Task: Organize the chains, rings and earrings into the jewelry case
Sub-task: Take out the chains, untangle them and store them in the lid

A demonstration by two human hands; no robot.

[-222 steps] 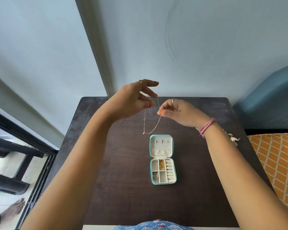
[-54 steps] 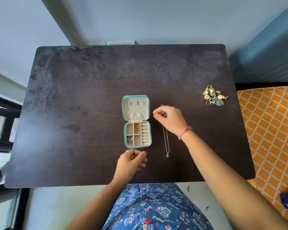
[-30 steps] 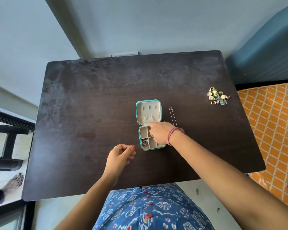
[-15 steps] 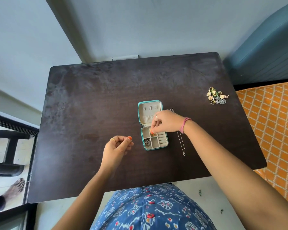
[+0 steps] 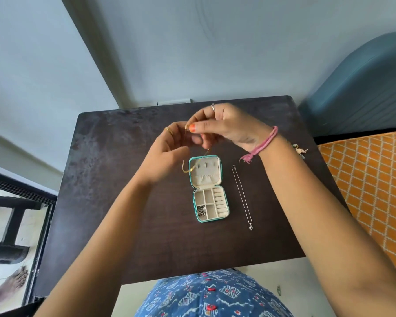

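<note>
Gold chain [image 5: 187, 167] hangs above the open jewelry case [image 5: 209, 188], its loop dangling over the lid's left edge. Right hand [image 5: 224, 125] pinches its upper end between thumb and fingertips; left hand [image 5: 169, 152], just beside it, has fingers curled around the chain lower down. Inside the case, a silver chain [image 5: 201, 211] fills the near-left compartment. Right of the case, a silver pendant necklace [image 5: 242, 197] lies stretched on the dark wooden table [image 5: 114, 170]. Farther right sits a jewelry pile [image 5: 300, 150].
</note>
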